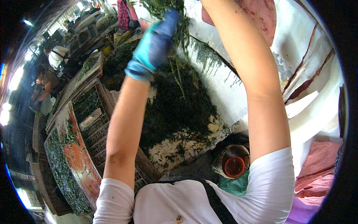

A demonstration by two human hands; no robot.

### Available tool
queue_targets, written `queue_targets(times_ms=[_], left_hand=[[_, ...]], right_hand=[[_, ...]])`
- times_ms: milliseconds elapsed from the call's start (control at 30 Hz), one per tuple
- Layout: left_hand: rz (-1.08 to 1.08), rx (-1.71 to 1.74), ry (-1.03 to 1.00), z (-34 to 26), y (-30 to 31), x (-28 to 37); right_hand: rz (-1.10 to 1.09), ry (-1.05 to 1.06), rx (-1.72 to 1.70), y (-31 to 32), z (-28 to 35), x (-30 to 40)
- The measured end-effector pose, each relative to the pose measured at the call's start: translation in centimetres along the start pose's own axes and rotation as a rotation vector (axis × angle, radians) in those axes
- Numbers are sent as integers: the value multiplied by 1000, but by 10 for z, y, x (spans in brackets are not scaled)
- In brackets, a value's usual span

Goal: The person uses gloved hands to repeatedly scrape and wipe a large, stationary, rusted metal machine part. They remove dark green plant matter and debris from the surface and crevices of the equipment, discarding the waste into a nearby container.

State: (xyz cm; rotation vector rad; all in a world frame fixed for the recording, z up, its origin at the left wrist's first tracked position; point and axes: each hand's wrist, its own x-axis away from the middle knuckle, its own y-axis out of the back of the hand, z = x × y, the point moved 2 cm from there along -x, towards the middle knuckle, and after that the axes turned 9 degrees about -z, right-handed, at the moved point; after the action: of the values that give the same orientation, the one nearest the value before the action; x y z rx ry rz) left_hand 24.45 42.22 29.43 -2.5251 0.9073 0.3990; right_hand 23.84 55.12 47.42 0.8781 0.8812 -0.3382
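My left hand (156,46), in a blue and teal glove, is raised at the upper middle and blurred. It is beside hanging dark green leafy strands (181,36); whether its fingers grip them cannot be made out. My right forearm reaches up past the top edge, so my right hand is out of view. Below both arms lies a broad mat of dark green plant matter (179,103) on a pale, worn surface (173,154). More green bits cling to the white wall (218,84) beside it.
At left stand a slatted wooden frame (95,134) and a reddish board (75,151) strewn with green bits. A bucket (218,162) holding a red container (234,167) is at lower right, near green plastic (235,183). Other people (46,84) are at far left.
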Motion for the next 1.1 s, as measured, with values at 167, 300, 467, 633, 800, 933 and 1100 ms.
queue_targets(times_ms=[167, 300, 467, 633, 800, 933, 1100], left_hand=[[67, 166, 236, 112, -8, 33], [382, 199, 544, 113, 57, -15], [424, 508, 718, 24, 24, -31], [394, 478, 810, -16, 28, -25], [457, 357, 705, -66, 50, -30], [406, 435, 811, -115, 68, -42], [616, 691, 645, -185, 87, -79]], right_hand=[[416, -72, 616, 59, 68, 116], [486, -683, 389, 32, 99, 167], [422, 69, 766, -101, -31, 334], [157, 4, 494, -38, 41, 240], [218, -13, 411, -185, -36, 356], [523, -266, 184, -227, -64, 504], [1286, -697, 580, -202, -130, 636]])
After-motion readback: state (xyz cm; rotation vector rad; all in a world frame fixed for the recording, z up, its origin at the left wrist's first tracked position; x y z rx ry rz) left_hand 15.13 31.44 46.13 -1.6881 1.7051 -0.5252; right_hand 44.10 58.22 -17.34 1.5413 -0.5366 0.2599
